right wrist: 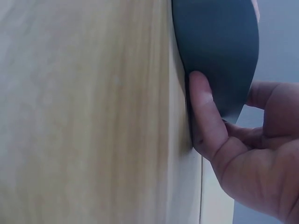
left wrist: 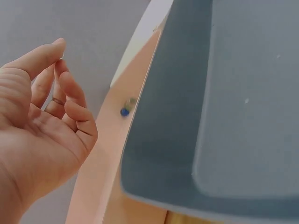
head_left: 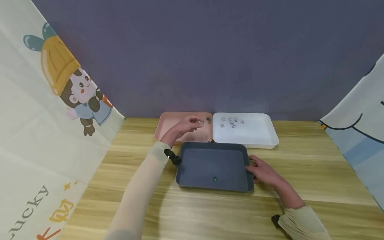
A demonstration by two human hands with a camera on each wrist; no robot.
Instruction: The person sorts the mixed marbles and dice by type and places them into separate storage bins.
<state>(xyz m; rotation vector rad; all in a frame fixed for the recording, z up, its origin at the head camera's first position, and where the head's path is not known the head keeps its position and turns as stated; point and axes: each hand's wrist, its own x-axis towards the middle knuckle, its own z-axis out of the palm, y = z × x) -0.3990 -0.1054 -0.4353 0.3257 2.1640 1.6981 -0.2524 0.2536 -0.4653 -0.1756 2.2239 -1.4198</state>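
Observation:
Over the pink tray, my left hand pinches a small pale greenish piece between thumb and fingertip. In the left wrist view only a tiny glint shows there, so its kind is unclear. A small blue ball lies in the pink tray, with a clear greenish one beside it. My right hand grips the right side wall of the dark grey tray; the right wrist view shows fingers against its outside. One small green piece sits inside this tray, near its front.
A white tray stands right of the pink one, holding several white dice toward its left and back. All three trays stand close together on a wood-grain table. Behind them rises a dark grey-blue backdrop, with printed cloth at the left.

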